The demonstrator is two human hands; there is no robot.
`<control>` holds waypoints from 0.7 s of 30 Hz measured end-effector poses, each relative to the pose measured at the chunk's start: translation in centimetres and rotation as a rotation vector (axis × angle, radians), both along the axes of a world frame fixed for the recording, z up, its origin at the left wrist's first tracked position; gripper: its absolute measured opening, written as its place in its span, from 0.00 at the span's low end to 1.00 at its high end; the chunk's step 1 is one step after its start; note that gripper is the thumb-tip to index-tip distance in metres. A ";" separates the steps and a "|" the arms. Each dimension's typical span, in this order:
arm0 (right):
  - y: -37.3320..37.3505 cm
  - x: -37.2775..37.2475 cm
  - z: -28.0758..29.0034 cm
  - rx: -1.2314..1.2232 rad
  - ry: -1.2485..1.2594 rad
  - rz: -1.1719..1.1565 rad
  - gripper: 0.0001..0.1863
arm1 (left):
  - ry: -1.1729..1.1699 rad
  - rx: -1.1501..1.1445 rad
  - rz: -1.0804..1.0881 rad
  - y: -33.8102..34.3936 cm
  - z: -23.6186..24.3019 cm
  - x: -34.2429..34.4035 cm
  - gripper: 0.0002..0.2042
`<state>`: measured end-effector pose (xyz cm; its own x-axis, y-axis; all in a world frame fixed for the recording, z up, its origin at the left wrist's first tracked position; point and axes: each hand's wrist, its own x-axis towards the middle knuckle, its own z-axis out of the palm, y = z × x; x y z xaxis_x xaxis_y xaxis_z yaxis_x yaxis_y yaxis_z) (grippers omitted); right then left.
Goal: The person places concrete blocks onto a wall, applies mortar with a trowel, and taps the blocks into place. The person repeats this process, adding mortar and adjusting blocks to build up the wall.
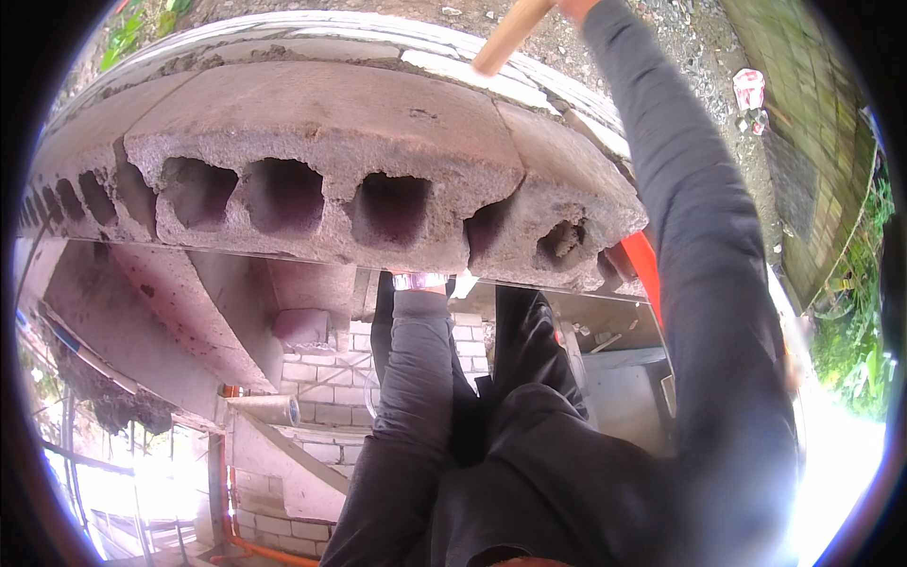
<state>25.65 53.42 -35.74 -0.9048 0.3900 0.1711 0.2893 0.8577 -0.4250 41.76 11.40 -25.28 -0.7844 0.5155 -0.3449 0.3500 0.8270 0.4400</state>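
My right arm reaches up across the right side to the far edge of a wall of hollow concrete blocks (312,104). Only part of my right hand (576,8) shows at the top edge, closed around a pale wooden tool handle (513,38). The rest of that tool is out of the picture. The handle's lower end hangs above the far side of the blocks. My left forearm runs up to the near face of the wall. At its wrist is a shiny band (420,281); the blocks hide my left hand and its fingers.
A thin taut string (312,257) follows the blocks' near lower edge. An orange-red piece (642,263) sits at their right end. White brickwork (331,383) and a slanting concrete beam (179,302) lie below. A red-and-white wrapper (749,88) rests on gravelly ground at upper right.
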 end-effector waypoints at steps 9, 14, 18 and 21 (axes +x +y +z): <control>-5.4 -2.4 1.5 -1.002 -0.090 -0.481 0.15 | 0.019 0.008 0.041 0.6 0.2 0.0 0.34; -5.7 -3.2 1.8 -1.326 0.065 -0.805 0.12 | -0.014 0.028 0.084 1.1 0.8 0.2 0.34; -3.6 -2.2 0.3 -1.558 0.195 -0.737 0.09 | -0.027 0.049 0.127 1.6 0.6 0.2 0.34; -1.8 -3.2 1.3 -1.463 0.137 -0.735 0.12 | -0.045 0.066 0.152 2.1 0.7 0.1 0.34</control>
